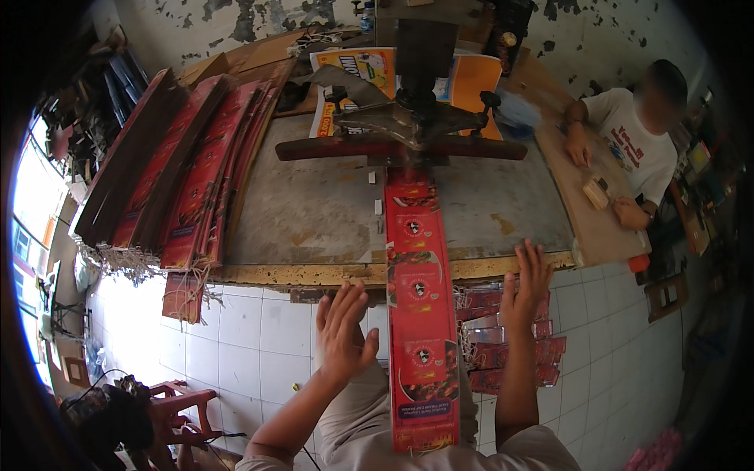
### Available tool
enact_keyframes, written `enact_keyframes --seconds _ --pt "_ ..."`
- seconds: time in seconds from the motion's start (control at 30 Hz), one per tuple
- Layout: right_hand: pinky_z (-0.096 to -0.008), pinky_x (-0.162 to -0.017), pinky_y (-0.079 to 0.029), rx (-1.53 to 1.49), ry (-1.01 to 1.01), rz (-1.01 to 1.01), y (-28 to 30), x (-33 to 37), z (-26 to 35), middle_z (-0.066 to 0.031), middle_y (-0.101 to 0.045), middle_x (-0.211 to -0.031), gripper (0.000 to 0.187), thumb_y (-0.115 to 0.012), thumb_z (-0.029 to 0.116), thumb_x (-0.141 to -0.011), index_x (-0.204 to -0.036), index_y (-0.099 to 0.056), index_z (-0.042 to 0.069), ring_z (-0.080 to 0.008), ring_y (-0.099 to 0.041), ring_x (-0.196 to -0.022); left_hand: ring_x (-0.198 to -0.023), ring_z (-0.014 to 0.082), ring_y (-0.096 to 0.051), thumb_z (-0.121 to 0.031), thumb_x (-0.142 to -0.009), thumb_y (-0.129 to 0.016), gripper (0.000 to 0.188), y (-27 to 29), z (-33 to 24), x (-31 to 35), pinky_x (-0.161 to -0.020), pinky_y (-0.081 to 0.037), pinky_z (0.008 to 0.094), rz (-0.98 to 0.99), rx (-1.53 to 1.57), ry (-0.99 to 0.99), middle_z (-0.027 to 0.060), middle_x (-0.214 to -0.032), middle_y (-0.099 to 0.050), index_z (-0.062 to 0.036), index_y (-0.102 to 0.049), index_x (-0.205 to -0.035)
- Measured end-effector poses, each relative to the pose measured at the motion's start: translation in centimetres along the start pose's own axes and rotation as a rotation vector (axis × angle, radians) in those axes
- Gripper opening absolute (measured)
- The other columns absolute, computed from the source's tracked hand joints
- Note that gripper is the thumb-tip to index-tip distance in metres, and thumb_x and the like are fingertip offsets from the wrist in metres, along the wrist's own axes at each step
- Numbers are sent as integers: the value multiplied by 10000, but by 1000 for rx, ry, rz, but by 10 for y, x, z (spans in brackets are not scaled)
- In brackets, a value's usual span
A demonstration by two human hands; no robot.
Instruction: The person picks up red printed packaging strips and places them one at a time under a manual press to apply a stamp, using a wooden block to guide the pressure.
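Note:
A long red printed strip (422, 314) runs from beneath the dark metal press bar (400, 149) over the table's front edge to my lap. My left hand (345, 334) is raised just left of the strip, fingers stretched and thumb apart, holding nothing. On the strip's other side, my right hand (528, 290) is open by the table's front edge, its fingers pointing up. Neither hand touches the strip. The strip's far end is hidden under the press.
Bundles of red strips with white strings (188, 180) cover the table's left side. More red strips (514, 345) lie low under the right edge. A co-worker (636, 149) sits at the right near a small wooden block (597, 193). A red stool (184, 408) stands at lower left.

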State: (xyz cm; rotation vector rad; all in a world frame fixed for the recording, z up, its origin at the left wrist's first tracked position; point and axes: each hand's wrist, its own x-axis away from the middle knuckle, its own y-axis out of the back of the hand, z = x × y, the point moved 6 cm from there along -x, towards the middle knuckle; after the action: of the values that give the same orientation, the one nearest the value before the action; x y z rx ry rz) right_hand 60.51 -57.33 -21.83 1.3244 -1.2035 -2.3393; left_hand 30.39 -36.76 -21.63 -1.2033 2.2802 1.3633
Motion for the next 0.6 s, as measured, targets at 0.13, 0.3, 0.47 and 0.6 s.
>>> enact_keyframes --seconds 0.13,0.3,0.47,0.6 --pt "-685 -1337 -125 -317 96 225 2 -4 46 -134 -521 -1674 498 -535 374 -1142 -1560 -587 109 -376 -397 -1618 -1112 277 -712 -233 -1018 -703 436 11 -10 17 -1012 -535 409 169 330 234 141 -1257 -747 -21 -672 -1398" --pt "-639 -1345 -175 -541 245 454 5 -19 111 -157 -496 -1690 535 -624 367 -1110 -1567 -586 90 -375 -393 -1620 -874 129 -662 -313 -1211 -465 432 -9 -21 27 -820 -561 341 542 897 587 34 -963 -725 50 -682 -1303" --pt "-577 -1358 -226 -428 352 530 0 -28 132 -182 -457 -1719 601 -724 344 -1058 -1569 -587 58 -383 -374 -1629 -828 54 -570 -323 -1184 -538 395 -22 -25 34 -748 -480 263 646 1019 668 -30 -956 -684 12 -709 -1304" --pt "-579 -1353 -242 -426 344 541 1 -25 135 -197 -447 -1721 650 -751 376 -1040 -1576 -582 50 -381 -375 -1628 -795 24 -554 -257 -1169 -574 331 -24 -33 38 -694 -465 250 604 1113 718 -43 -924 -678 7 -712 -1313"
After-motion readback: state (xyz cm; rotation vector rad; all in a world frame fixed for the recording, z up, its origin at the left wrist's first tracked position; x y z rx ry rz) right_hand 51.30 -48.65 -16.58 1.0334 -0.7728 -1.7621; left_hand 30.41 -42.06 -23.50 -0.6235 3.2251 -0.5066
